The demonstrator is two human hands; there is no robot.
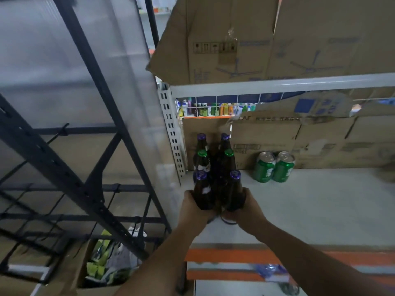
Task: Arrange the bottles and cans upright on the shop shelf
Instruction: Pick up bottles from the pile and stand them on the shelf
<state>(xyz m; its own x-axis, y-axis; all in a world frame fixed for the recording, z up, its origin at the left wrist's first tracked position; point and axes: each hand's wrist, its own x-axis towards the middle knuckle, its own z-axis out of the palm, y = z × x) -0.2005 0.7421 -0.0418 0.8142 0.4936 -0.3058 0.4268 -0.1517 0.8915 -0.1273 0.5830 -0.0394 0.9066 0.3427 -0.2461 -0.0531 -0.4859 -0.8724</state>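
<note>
- At the left end of the shelf (310, 210), just beside the post (173, 133), four back bottles (202, 162) stand upright, two by two.
- The left grip (193, 207) is curled round the left front bottle (203, 192), low on its body.
- The right grip (249, 208) is curled round the right front bottle (234, 190) in the same way. Both front bottles are upright, side by side. I cannot tell if their bottoms touch the shelf.
- Further right, two cans (274, 167) stand upright, well apart from the bottles, before the boxes (267, 135).
- I judge the step in hand is setting the front pair in line with the others. The next move calls for loosening both grips gently, so that no bottle tips.
</note>
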